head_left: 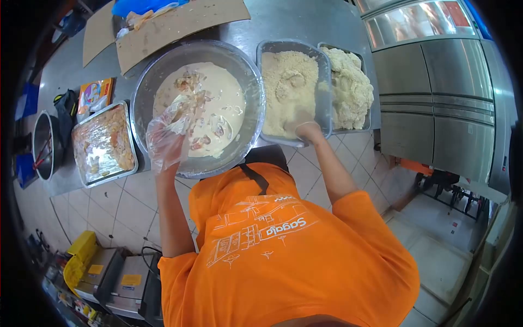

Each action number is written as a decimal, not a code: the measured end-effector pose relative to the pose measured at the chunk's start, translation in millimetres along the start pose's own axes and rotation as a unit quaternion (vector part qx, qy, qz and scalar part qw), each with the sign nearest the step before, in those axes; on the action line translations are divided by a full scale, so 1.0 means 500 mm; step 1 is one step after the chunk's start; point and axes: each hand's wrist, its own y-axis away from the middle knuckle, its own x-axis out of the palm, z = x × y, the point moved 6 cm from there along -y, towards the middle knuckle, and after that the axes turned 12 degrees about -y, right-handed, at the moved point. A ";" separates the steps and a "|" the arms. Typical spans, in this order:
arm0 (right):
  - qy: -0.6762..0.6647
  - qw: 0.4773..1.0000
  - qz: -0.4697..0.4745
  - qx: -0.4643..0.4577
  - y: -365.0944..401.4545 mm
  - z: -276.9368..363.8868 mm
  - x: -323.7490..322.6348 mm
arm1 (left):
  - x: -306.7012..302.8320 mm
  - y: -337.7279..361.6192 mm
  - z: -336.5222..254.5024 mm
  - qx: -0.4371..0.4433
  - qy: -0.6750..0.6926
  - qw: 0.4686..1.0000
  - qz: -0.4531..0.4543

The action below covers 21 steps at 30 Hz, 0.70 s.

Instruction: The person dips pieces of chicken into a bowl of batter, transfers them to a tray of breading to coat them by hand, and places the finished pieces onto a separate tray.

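My left hand (pixel 169 133), in a clear plastic glove, reaches into a large metal bowl (pixel 143 82). Its batter-coated fingers look drawn together among pale raw meat pieces (pixel 200 143) in creamy white batter (pixel 226 98); what lies between them I cannot make out. On the right, my right hand (pixel 308 131) is low in a grey plastic tub (pixel 327 103) of pale breadcrumbs (pixel 280 68). Its fingers are smeared by motion and partly lost against the crumbs.
Beside the tub stands another container heaped with coated pieces (pixel 347 90). Left of the bowl lie a film-covered metal tray (pixel 106 144), an orange box (pixel 95 95) and a metal pot (pixel 43 144). Cardboard (pixel 180 30) lies behind the bowl; steel cabinets (pixel 436 98) stand at right.
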 end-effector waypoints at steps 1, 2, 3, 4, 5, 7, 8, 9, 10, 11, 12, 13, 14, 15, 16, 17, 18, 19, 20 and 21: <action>-0.044 0.999 -0.006 0.010 0.009 0.016 -0.010 | -0.006 -0.001 -0.010 -0.025 0.054 0.998 0.005; -0.043 0.999 -0.004 0.007 0.017 0.036 -0.023 | -0.008 0.000 -0.013 -0.030 0.061 0.998 0.004; -0.166 0.985 -0.011 0.046 0.055 0.094 -0.063 | -0.010 0.004 -0.015 -0.028 0.055 0.998 0.001; -0.287 0.954 -0.020 0.086 0.077 0.119 -0.083 | -0.013 0.005 -0.013 -0.028 0.052 0.998 -0.001; -0.306 0.952 -0.030 -0.010 -0.005 0.054 -0.071 | -0.013 0.005 -0.011 -0.026 0.049 0.998 -0.002; -0.289 0.952 -0.091 -0.045 0.006 0.106 -0.115 | -0.012 0.006 -0.011 -0.024 0.046 0.999 -0.003; -0.268 0.949 -0.147 -0.083 0.011 0.132 -0.141 | -0.013 0.007 -0.010 -0.024 0.047 0.999 -0.004; -0.267 0.949 -0.146 -0.085 -0.004 0.127 -0.138 | -0.015 0.012 -0.008 -0.028 0.047 0.998 -0.005; -0.160 0.954 -0.226 -0.112 -0.017 0.118 -0.145 | -0.019 0.015 -0.006 -0.029 0.049 0.998 -0.008; -0.051 0.942 -0.302 -0.138 -0.028 0.115 -0.150 | -0.022 0.018 -0.001 -0.032 0.050 0.998 -0.011; -0.051 0.942 -0.300 -0.142 -0.048 0.107 -0.147 | -0.025 0.022 0.003 -0.033 0.051 0.998 -0.014; -0.009 0.928 -0.327 -0.177 -0.056 0.112 -0.151 | -0.026 0.025 0.005 -0.035 0.051 0.998 -0.016; 0.032 0.910 -0.354 -0.211 -0.067 0.117 -0.153 | -0.030 0.027 0.007 -0.035 0.051 0.998 -0.020; 0.087 0.932 -0.320 -0.144 -0.082 0.128 -0.153 | -0.033 0.029 0.008 -0.036 0.049 0.998 -0.022; 0.086 0.933 -0.319 -0.144 -0.091 0.139 -0.164 | -0.033 0.033 0.007 -0.034 0.048 0.998 -0.025; 0.133 0.947 -0.259 -0.138 -0.110 0.149 -0.162 | -0.035 0.032 0.008 -0.034 0.047 0.998 -0.025; 0.179 0.955 -0.199 -0.130 -0.123 0.155 -0.158 | -0.037 0.032 0.010 -0.034 0.047 0.998 -0.026; 0.178 0.955 -0.200 -0.131 -0.126 0.162 -0.168 | -0.039 0.032 0.011 -0.033 0.046 0.998 -0.027; 0.214 0.955 -0.175 -0.112 -0.133 0.167 -0.173 | -0.040 0.032 0.012 -0.033 0.047 0.998 -0.029; 0.251 0.952 -0.149 -0.093 -0.134 0.168 -0.177 | -0.041 0.033 0.013 -0.033 0.048 0.998 -0.030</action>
